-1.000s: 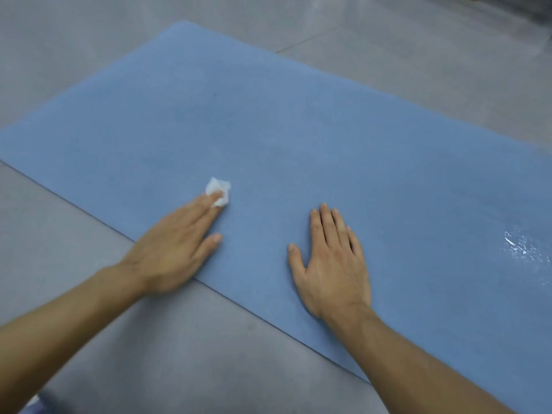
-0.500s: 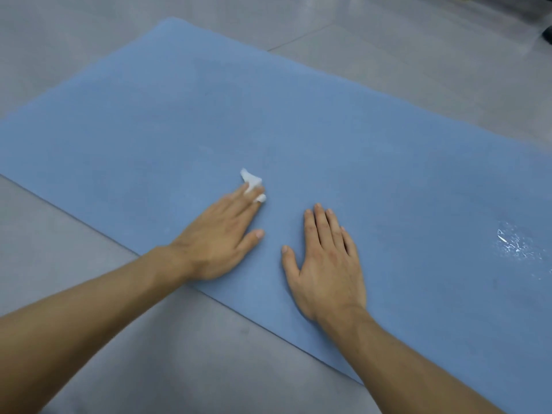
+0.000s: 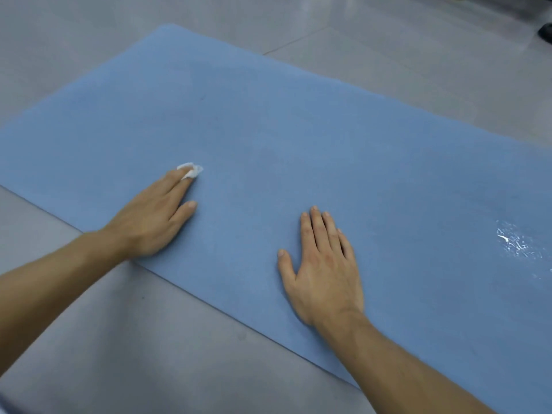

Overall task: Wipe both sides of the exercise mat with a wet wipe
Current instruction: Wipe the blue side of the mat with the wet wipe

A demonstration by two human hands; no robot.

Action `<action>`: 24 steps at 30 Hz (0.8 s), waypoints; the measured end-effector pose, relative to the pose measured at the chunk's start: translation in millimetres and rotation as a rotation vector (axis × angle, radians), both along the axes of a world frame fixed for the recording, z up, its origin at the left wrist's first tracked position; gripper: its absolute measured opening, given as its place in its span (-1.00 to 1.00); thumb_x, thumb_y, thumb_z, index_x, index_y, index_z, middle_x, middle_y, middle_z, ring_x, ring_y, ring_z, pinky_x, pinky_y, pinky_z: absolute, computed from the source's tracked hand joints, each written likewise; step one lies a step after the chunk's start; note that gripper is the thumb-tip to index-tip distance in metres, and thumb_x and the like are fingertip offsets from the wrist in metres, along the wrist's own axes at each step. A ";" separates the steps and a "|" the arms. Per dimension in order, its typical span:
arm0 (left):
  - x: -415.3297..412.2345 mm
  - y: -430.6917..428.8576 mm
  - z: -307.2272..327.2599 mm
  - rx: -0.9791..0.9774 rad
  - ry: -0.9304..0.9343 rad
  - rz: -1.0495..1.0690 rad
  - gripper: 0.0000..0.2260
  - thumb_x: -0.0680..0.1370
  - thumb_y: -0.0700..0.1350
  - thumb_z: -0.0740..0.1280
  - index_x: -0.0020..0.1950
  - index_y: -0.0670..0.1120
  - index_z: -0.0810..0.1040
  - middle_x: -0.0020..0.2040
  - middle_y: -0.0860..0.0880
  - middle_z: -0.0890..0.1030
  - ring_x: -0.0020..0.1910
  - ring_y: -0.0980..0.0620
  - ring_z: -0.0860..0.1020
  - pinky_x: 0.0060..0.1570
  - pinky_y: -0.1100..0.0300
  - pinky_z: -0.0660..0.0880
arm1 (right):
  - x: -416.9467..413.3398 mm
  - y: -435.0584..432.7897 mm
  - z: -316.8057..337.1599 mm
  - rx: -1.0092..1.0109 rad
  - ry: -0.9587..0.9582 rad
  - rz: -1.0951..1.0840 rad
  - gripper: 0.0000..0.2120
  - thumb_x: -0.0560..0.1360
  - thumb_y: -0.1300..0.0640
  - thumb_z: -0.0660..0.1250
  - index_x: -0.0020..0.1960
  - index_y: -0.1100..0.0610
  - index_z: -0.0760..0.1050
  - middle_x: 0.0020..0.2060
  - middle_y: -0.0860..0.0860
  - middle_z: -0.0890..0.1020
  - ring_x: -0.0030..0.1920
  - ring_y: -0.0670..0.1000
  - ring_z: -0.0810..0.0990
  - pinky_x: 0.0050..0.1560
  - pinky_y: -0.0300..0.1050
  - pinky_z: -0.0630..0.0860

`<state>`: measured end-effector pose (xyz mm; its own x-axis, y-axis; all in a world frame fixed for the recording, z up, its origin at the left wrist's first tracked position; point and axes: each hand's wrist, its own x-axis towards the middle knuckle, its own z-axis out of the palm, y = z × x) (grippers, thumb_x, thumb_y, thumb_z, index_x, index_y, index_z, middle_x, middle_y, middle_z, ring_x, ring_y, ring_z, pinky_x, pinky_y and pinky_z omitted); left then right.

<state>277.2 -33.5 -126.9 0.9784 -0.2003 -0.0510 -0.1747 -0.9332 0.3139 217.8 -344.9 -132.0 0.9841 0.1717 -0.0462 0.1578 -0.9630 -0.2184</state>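
From the head camera, looking down, the flat blue foam exercise mat (image 3: 298, 138) lies spread on the smooth grey tiled floor (image 3: 149, 339) and fills the middle of the frame. It runs from the left edge across to the right edge and out of view at the lower right. My left hand (image 3: 155, 216) lies palm down at centre left, fingers stretched out straight and together. Their tips press a small crumpled white wet wipe (image 3: 191, 171) flat against the mat, with the thumb out to the side on the bare surface; nothing is curled round the wipe. My right hand (image 3: 322, 264) rests flat on the mat at lower centre, well apart from the left, fingers straight and relaxed, holding nothing. The mat's near edge cuts diagonally from the middle left down to the lower right. The heel of my left hand sits just on that edge, and both forearms cross it from the floor side. The far edge climbs to a rounded corner in the upper left, then slopes down to the right. Broad bare mat lies beyond both hands and between them. A shiny wet patch (image 3: 516, 243) glistens on the mat at the right. A thin tile joint (image 3: 292, 43) crosses the floor near the top, and a dark object (image 3: 546, 32), cut off by the frame, sits in the upper right corner.
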 end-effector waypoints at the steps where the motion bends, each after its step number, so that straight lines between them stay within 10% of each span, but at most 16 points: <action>1: 15.8 -7.2 -1.2 -0.009 0.005 0.019 -0.39 0.68 0.21 -0.03 0.67 -0.04 0.03 0.67 0.07 0.05 0.62 0.19 -0.04 0.47 0.44 -0.22 | 0.2 0.2 -0.3 0.002 -0.003 -0.001 -0.26 0.60 -0.28 -0.15 0.67 0.08 -0.10 0.65 -0.02 -0.08 0.63 -0.03 -0.19 0.62 -0.01 -0.12; 15: -18.8 -107.6 3.0 0.013 0.043 -0.435 -0.36 0.66 0.17 -0.08 0.68 -0.11 -0.02 0.68 0.01 -0.11 0.63 0.15 -0.23 0.57 0.25 -0.25 | 1.1 0.6 -7.3 0.030 -0.045 -0.002 -0.26 0.60 -0.26 -0.08 0.66 0.13 0.03 0.65 0.03 0.04 0.64 0.01 -0.07 0.60 0.02 -0.02; 24: -58.7 -42.6 7.5 0.047 0.056 -0.304 -0.42 0.70 0.19 -0.04 0.68 0.01 0.02 0.68 0.15 -0.04 0.64 0.16 -0.03 0.58 0.18 -0.07 | 1.3 -0.1 -4.6 0.047 -0.038 -0.010 -0.25 0.58 -0.25 -0.08 0.65 0.14 0.04 0.65 0.04 0.05 0.64 0.02 -0.06 0.61 0.03 -0.02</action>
<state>218.5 -76.1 -119.4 0.8693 -0.4797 -0.1194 -0.4320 -0.8546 0.2883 219.1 -345.0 -136.6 0.9866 0.1631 -0.0013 0.1573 -0.9535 -0.2572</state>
